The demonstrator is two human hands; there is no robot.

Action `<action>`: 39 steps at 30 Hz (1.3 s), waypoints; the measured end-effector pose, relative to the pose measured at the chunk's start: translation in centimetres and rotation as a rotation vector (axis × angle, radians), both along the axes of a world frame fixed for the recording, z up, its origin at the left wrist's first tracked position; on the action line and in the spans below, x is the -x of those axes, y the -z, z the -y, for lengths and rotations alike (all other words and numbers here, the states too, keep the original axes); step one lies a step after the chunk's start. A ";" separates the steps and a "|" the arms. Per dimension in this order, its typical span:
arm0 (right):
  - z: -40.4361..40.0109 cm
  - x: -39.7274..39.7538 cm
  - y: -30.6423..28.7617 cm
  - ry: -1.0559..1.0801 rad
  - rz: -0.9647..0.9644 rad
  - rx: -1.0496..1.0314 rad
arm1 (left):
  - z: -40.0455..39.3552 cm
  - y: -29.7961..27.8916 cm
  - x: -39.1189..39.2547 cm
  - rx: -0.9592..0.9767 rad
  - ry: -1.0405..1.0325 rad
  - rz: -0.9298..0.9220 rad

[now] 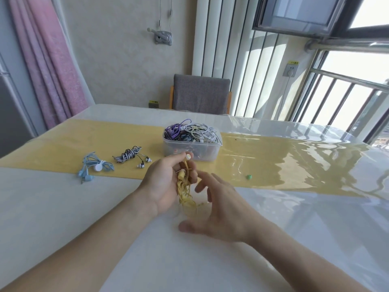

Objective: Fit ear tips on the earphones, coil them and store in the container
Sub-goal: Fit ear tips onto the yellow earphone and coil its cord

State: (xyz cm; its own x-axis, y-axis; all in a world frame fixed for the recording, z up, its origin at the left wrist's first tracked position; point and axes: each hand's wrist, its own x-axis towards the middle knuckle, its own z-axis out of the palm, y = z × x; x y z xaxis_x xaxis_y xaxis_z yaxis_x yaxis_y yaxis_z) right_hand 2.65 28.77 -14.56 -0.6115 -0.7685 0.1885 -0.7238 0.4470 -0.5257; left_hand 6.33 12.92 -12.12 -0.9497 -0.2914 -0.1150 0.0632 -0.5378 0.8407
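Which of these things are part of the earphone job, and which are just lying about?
Part of the job:
- yellow earphones, held in the left hand
- right hand, open beside them
- clear container of cables
- blue earphones
- striped earphones
- green ear tip

Lying about:
- grey chair
- pink curtain

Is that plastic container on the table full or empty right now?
Full. The clear container has no lid on, and tangled earphone cables in purple, white and dark colours heap above its rim.

Left hand [166, 182] raised, fingers [190, 174] curled in a grip; right hand [219, 205] spread beside it.
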 end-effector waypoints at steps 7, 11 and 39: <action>0.9 0.1 -0.2 0.050 -0.054 0.101 | 1.1 0.0 0.4 0.084 -0.181 -0.015; 1.4 1.4 -2.8 0.096 0.170 0.314 | 1.5 -0.2 0.5 0.097 -0.219 0.000; 10.7 14.8 -5.8 0.252 -0.173 0.073 | 7.7 -1.9 11.5 1.527 -0.021 0.049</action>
State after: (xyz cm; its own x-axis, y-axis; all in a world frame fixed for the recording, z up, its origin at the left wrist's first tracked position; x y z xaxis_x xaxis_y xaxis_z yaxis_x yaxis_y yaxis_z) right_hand -12.13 18.10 -8.74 -0.7351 -0.5774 0.3553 -0.6764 0.5894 -0.4417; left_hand -5.18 5.21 -10.26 -0.9484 -0.1699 0.2678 0.0158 0.8181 0.5749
